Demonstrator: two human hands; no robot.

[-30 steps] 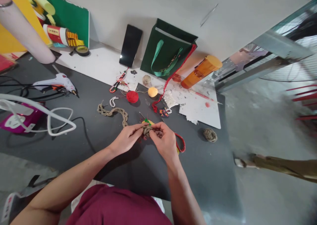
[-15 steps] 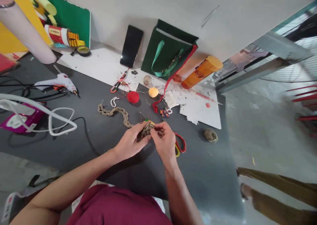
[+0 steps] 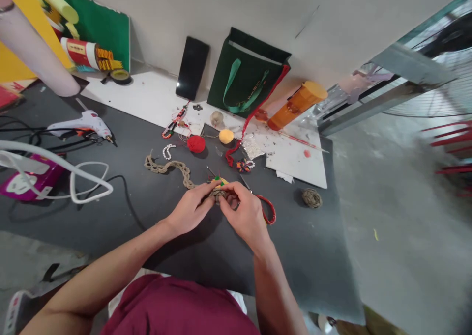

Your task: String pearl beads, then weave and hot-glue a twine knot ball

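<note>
Between my two hands, low over the grey table, is a small coiled piece of brown braided cord (image 3: 218, 193). My left hand (image 3: 190, 209) pinches its left side between thumb and fingers. The fingers of my right hand (image 3: 245, 214) are closed on its right side. A loose length of brown braid (image 3: 167, 167) trails over the table up to my left fingertips. Just behind my hands lies a yellow and green item (image 3: 220, 181), partly covered by them. Scissors with red-wrapped handles (image 3: 271, 209) lie beside my right hand.
A brown cord ball (image 3: 311, 198) sits at the right. Behind are a red ball (image 3: 196, 144), a yellow ball (image 3: 226, 136), a phone (image 3: 192, 68), a green bag (image 3: 247, 74) and an orange tube (image 3: 298, 105). A glue gun (image 3: 83, 125) and cables lie left.
My right hand has turned and its fingers have shifted on the coil, which is now more covered. The scissors' blades show behind it. At the right, the brown-clothed legs have moved mostly out of view.
</note>
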